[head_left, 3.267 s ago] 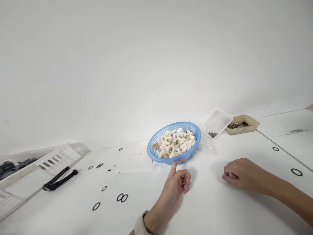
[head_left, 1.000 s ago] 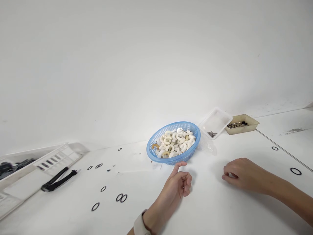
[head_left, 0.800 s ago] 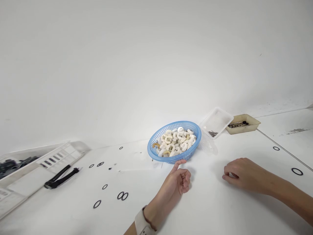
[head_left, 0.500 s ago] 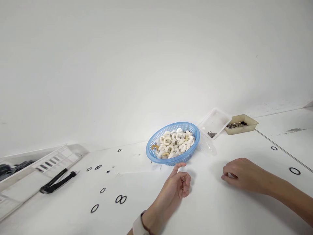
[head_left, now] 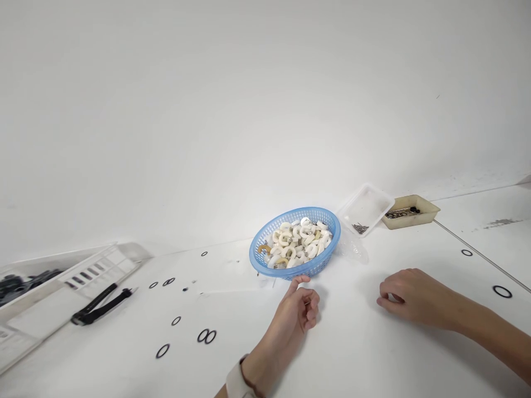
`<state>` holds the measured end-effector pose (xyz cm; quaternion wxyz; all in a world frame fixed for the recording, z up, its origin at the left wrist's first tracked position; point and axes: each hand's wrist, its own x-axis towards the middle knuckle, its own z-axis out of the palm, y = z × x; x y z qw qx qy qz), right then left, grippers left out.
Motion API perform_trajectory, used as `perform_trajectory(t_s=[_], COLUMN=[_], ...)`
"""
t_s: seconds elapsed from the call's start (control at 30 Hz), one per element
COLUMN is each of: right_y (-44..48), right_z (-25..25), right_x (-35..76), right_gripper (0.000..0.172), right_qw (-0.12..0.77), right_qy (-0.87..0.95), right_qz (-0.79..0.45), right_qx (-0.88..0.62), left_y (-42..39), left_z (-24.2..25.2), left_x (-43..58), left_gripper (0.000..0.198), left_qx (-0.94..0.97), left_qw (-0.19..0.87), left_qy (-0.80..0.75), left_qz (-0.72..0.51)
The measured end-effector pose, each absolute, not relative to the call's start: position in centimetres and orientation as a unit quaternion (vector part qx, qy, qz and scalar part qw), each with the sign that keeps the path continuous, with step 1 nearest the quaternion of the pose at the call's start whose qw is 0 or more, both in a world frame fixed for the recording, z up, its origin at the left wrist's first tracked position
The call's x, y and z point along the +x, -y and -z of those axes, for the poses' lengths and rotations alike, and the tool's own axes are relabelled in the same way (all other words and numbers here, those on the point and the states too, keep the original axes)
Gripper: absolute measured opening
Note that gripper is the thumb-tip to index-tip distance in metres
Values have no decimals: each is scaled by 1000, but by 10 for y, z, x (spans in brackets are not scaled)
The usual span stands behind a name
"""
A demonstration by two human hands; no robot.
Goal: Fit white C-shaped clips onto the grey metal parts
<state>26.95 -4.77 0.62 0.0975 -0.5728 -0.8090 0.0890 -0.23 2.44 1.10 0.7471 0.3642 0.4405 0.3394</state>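
Note:
My left hand (head_left: pixel 294 309) lies on the white table just below the blue basket, palm turned to the right. Its index finger reaches toward the basket's lower edge, the other fingers are loosely curled and apart, and nothing shows in them. To the right, my right hand (head_left: pixel 402 293) rests on the table with its fingers bent down and the thumb apart from them. I see nothing in it. The blue basket (head_left: pixel 256 261) holds many white and cream curved pieces (head_left: pixel 290 251) with small metal parts, and one brown piece.
Behind my right hand are a clear bag (head_left: pixel 353 249), a white tray (head_left: pixel 365 207) with small metal pins and a cream tray (head_left: pixel 410 220) with dark parts. Black rings (head_left: pixel 162 351) are scattered on both sides. Black-handled cutters (head_left: pixel 102 307) lie by a white crate (head_left: pixel 31 320) at left.
My left hand has shifted slightly left, and its fingers have curled a little differently. My right hand looks unchanged. The whole view has moved very slightly.

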Motion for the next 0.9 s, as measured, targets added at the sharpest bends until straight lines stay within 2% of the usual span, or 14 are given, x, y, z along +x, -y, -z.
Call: perform_trajectory(t_s=[0.27, 0.47, 0.67, 0.9], right_y=[48, 48, 48, 48], right_z=[-8, -7, -7, -9], right_x=[268, 269, 269, 269], right_gripper=[37, 38, 36, 38], right_qw=[78, 94, 69, 80], right_qy=[808, 811, 808, 807], right_qz=[-83, -91, -87, -97], right_qx=[-578, -570, -579, -577], left_y=[-26, -26, -24, -20], left_z=[-8, -1, -11, -15], left_x=[-2, -3, -1, -1], left_gripper=[51, 53, 55, 54], left_qx=[367, 370, 374, 380], left_qw=[735, 732, 729, 724], left_qy=[-453, -454, -458, -466], left_qz=[-347, -348, -344, -336])
